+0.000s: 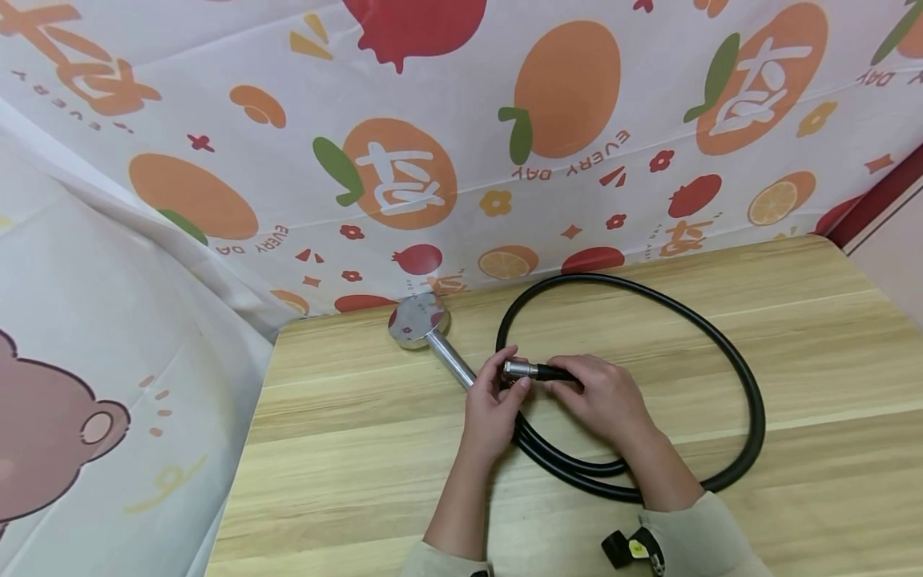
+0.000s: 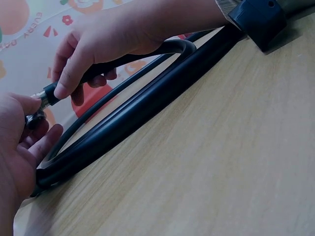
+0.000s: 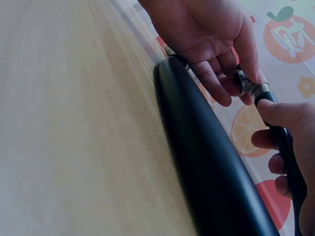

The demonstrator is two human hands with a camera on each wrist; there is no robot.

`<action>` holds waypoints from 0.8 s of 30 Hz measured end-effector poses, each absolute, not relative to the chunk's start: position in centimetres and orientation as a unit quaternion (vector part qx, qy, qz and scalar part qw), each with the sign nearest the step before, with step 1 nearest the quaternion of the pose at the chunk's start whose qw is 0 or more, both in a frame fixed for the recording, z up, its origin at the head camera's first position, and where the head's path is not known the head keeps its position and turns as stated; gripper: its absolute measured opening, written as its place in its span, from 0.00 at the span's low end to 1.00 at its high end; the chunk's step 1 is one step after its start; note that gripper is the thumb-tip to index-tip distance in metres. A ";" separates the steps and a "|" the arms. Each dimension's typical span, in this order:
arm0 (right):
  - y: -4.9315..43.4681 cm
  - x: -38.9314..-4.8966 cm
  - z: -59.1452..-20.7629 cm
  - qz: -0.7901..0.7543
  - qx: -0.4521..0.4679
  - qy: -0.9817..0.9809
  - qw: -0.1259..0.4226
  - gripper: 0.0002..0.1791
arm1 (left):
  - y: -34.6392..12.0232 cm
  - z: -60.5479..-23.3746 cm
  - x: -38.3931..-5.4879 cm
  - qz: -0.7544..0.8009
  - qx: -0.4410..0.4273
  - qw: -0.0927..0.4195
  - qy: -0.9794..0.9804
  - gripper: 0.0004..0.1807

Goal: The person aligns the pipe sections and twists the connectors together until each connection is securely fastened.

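A black hose (image 1: pixel 753 401) lies in a wide loop on the table. My left hand (image 1: pixel 493 405) pinches the silver metal fitting (image 1: pixel 517 369) at the hose's end between thumb and fingers. A dark round opening shows on the fitting (image 3: pixel 242 81) in the right wrist view. Just behind the fitting, my right hand (image 1: pixel 602 397) grips the black hose end, thumb on top and fingers curled beneath. A chrome shower head (image 1: pixel 418 320) rests face up at the table's back left, and its handle (image 1: pixel 450 358) runs toward the left hand, which hides the handle's lower end.
The wood-grain table (image 1: pixel 339 449) meets a fruit-printed cloth (image 1: pixel 476 160) along its back edge. Another white cloth (image 1: pixel 180 320) with a bear print hangs on the left. A black device (image 1: pixel 627 549) sits at the right wrist.
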State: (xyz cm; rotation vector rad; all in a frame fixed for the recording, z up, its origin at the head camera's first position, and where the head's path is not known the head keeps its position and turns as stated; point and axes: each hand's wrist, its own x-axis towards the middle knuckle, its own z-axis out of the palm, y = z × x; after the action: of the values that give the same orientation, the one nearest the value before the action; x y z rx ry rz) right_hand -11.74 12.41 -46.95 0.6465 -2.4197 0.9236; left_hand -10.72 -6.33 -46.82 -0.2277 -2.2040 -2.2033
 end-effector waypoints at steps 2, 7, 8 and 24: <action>12.4 -11.7 -47.0 0.338 0.238 -0.880 0.235 0.16 | -6.3 -46.9 -10.7 -0.705 -0.073 0.009 -0.706 0.27; 12.5 -11.7 -47.0 0.337 0.243 -0.879 0.234 0.16 | -6.4 -47.0 -10.7 -0.705 -0.072 0.008 -0.706 0.27; 12.5 -11.7 -47.0 0.336 0.244 -0.879 0.233 0.15 | -6.4 -47.0 -10.7 -0.705 -0.072 0.008 -0.706 0.27; 12.5 -11.7 -47.1 0.328 0.248 -0.880 0.238 0.15 | -6.3 -46.8 -10.7 -0.701 -0.064 0.006 -0.710 0.29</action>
State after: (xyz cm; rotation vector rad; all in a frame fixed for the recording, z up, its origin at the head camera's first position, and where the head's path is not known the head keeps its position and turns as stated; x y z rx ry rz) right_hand -11.68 12.46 -47.08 0.6801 -2.4100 0.8984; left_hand -10.66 -6.27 -46.78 -0.1994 -2.2226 -2.1946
